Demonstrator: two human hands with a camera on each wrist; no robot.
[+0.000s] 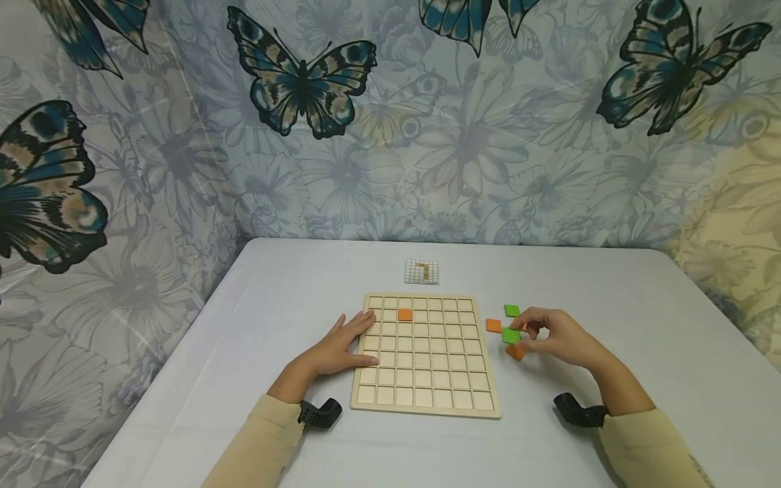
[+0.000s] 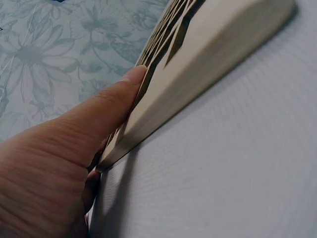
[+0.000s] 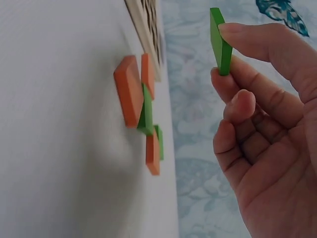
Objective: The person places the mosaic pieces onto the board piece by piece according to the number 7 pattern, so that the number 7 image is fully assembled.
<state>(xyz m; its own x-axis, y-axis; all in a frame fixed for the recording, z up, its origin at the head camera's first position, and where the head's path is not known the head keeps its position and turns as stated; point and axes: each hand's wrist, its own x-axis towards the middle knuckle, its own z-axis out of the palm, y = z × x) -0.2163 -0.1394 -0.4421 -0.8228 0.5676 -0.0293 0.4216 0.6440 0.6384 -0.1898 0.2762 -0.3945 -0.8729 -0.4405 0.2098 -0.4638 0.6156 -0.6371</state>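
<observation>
The right fingers pinch a green tile, partly hiding an orange tile; the left fingers, spread, touch the board. Beneath lies a white table; beyond, butterfly-print backdrop.

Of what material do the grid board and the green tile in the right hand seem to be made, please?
The grid board looks like smooth, matte wood: pale beige, thick edge without shine; grain is unclear. The green tile in the right hand may be painted wood or plastic: matte green on face and edge leaves this open.

beige sleeves, black wrist cameras
</observation>
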